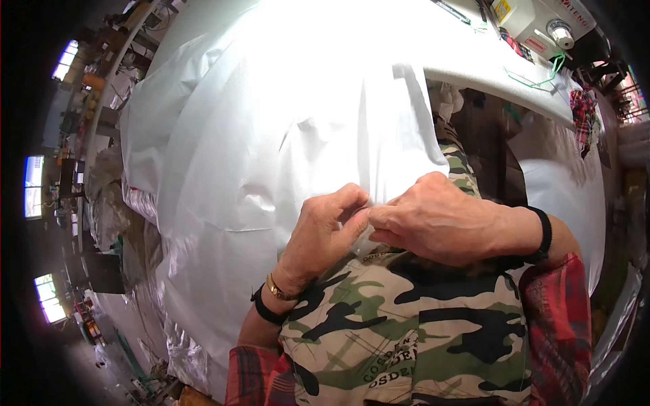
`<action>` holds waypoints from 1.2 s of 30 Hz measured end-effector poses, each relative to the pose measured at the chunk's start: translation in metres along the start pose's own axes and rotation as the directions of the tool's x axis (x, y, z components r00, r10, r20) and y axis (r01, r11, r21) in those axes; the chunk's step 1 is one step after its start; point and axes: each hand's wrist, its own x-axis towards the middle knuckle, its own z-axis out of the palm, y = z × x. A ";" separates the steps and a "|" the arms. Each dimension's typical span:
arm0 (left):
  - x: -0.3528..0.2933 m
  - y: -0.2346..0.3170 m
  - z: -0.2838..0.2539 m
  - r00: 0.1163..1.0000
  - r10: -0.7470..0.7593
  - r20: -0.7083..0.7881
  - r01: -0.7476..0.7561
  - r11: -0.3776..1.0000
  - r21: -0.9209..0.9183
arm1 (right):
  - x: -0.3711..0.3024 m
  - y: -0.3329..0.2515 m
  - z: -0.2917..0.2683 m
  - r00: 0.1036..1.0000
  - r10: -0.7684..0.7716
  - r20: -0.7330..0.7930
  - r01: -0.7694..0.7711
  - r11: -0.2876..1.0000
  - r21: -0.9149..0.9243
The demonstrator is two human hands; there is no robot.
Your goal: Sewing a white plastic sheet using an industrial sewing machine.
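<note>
A large sheet of smooth white fabric (223, 155) spreads over the table and hangs down toward my lap. At its near edge my left hand (325, 227) pinches the cloth between thumb and forefinger. Close against it, my right hand (433, 216) is closed too, its fingertips meeting those of the left at the fabric's edge. The fingers hide the exact bit of cloth between them. Several soft folds run up from my hands, and a corner of the sheet hangs to the right of them.
A sewing machine (552, 30) stands at the far right, with green cord (542, 81) lying on the white tabletop (501, 88). Below the table's edge is a dark gap beside more white fabric (565, 203). Cluttered shelves (101, 88) line the left.
</note>
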 end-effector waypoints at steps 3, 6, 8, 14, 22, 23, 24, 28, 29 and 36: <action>-0.003 -0.008 -0.002 0.999 -0.018 0.045 0.020 0.999 -0.035 | 0.006 -0.003 0.010 0.999 -0.045 0.015 0.046 0.996 -0.074; -0.007 -0.013 -0.001 0.989 -0.133 0.068 0.145 0.963 -0.227 | 0.007 -0.004 0.017 0.996 -0.091 -0.018 0.091 0.996 0.015; -0.010 -0.014 0.002 0.987 -0.148 0.061 0.160 0.938 -0.308 | 0.014 -0.006 0.024 0.992 -0.117 -0.053 0.116 0.993 -0.015; -0.014 -0.024 -0.005 0.982 -0.181 0.058 0.189 0.904 -0.384 | 0.029 -0.013 0.037 0.983 -0.160 0.088 0.166 0.984 -0.059; -0.013 -0.028 0.003 0.976 -0.219 0.014 0.209 0.907 -0.364 | 0.019 -0.010 0.035 0.962 -0.273 0.017 0.273 0.961 0.037; -0.014 -0.026 0.005 0.975 -0.222 -0.009 0.197 0.885 -0.422 | 0.012 -0.004 0.033 0.932 -0.282 -0.226 0.295 0.955 0.021; -0.016 -0.023 0.005 0.974 -0.224 -0.032 0.182 0.859 -0.479 | 0.004 0.005 0.031 0.858 -0.275 -0.434 0.299 0.954 -0.014; -0.025 -0.012 -0.003 0.961 -0.242 -0.135 0.161 0.884 -0.439 | -0.026 0.062 0.039 0.382 0.148 -0.912 -0.142 0.985 0.100; -0.027 -0.009 -0.006 0.969 -0.209 -0.134 0.130 0.886 -0.446 | -0.031 0.072 0.053 0.312 0.284 -0.907 -0.224 0.949 0.220; -0.026 0.014 -0.024 0.960 -0.101 -0.260 0.029 0.964 -0.264 | -0.050 0.084 0.109 0.605 0.720 -0.341 -0.199 0.551 0.810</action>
